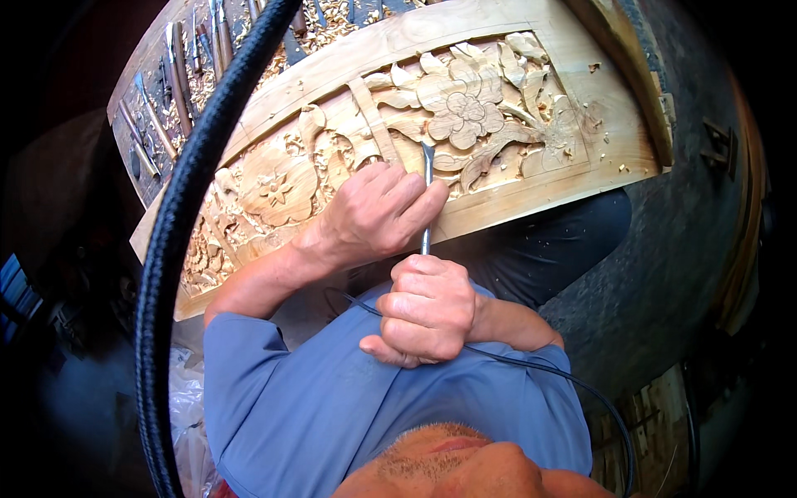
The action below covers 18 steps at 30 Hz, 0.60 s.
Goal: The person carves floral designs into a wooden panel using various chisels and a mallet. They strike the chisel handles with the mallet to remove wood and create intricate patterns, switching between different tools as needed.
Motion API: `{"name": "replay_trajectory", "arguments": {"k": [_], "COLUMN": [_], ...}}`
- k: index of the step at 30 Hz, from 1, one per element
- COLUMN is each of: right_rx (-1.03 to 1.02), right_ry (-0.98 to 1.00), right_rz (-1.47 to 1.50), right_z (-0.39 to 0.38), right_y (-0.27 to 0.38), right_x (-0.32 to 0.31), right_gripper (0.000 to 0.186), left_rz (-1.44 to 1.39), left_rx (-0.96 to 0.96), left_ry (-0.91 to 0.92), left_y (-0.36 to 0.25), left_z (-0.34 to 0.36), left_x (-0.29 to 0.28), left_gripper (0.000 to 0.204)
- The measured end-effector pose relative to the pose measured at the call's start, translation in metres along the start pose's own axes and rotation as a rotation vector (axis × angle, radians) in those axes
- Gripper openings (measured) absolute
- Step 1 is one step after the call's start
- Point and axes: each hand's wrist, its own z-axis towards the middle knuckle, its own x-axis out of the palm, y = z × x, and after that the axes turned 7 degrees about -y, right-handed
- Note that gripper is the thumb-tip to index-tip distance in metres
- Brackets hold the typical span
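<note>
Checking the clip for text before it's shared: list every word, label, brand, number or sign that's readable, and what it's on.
None readable.
Panel: carved; no lettering visible.
Chisel: no marking can be made out.
Shirt: no print visible.
Tools at the back: too small to tell.

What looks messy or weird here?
Loose wood shavings lie scattered among the tools and on the carved panel, which looks messy. A thick black braided cable also cuts oddly across the view.
</note>
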Motion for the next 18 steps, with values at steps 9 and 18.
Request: {"name": "replay_trajectory", "arguments": {"k": [9,18], "right_rx": [-0.025,0.004], "right_ry": [-0.076,-0.109], "right_rz": [0.019,0.027], "right_z": [0.002,0.007], "right_y": [-0.003,-0.006], "right_x": [0.008,0.01], "right_gripper": [0.046,0.048], "left_rz": [-0.009,-0.026], "left_rx": [0.019,0.028], "left_ry": [-0.001,-0.018], "left_y": [0.002,-0.001], "left_z": [0.0,-0.001], "left_x": [-0.001,-0.003], "left_gripper": [0.033,0.024]}}
